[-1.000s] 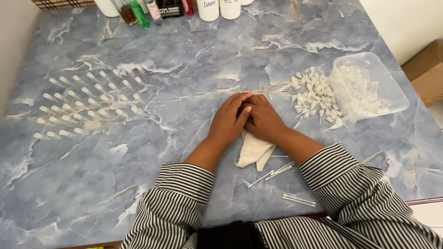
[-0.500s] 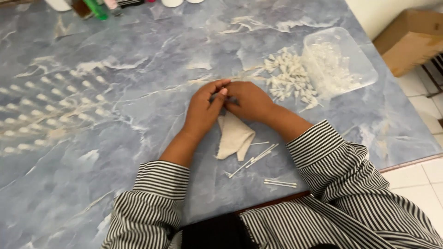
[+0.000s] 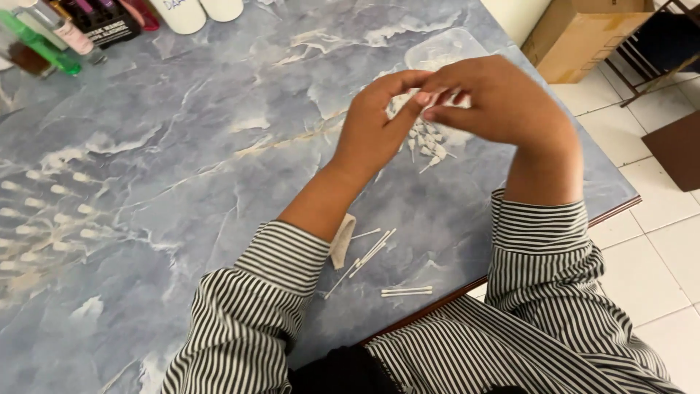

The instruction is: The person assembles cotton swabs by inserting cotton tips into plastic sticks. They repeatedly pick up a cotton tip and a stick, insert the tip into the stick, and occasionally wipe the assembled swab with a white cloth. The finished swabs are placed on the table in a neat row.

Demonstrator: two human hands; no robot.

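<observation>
Bottles [image 3: 44, 33] line the far-left edge of the bench [image 3: 182, 146]: green, pink, two white w/ labels, plus a dark labelled box [image 3: 102, 20]. Brown carton [image 3: 583, 33] on the floor, far right. Clear plastic tray [image 3: 445, 49] behind the hands, pile of white tips [image 3: 426, 138] beside it. Left hand [image 3: 379, 128] and right hand [image 3: 496, 102] are raised above the bench, fingers [image 3: 430, 96] pinched together on a small white piece [image 3: 441, 96]; its axis can't be told. Thin white sticks [image 3: 372, 252] near the bench edge point roughly away-right; cloth [image 3: 343, 241] by the left sleeve.
</observation>
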